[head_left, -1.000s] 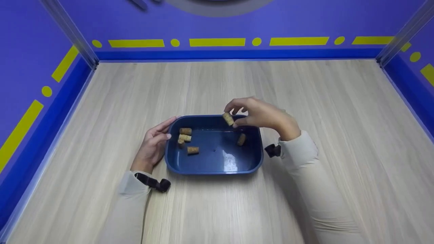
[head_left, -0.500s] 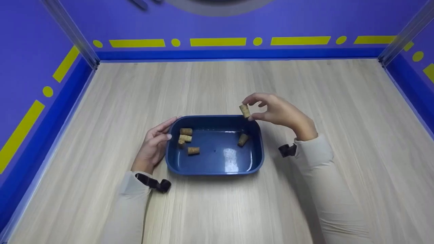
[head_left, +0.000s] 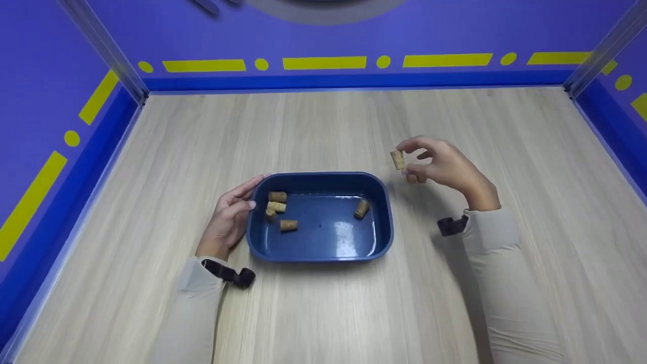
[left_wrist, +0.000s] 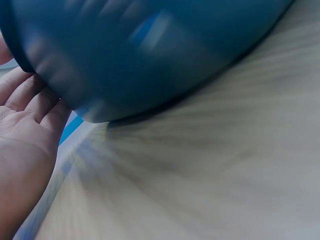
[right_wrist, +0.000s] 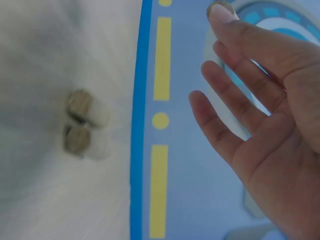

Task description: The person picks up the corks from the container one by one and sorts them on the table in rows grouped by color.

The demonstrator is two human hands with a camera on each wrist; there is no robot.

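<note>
Seemingly for steadiness, a dark-blue, rounded rectangular plastic container (head_left: 313,242) is clasped at its left end by the left hand (head_left: 229,216), while a short, pale-tan cork cylinder (head_left: 398,160) is pinched end to end by the right hand (head_left: 449,164), past the container's right rim.

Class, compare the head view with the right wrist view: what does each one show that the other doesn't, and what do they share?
Only the head view: the left hand holding the blue tub, with five corks inside.

Only the right wrist view: the palm of the right hand and blue segments in the wall's round design.

Both: a pinched cork, two more corks on the table, and yellow dashes.
</note>
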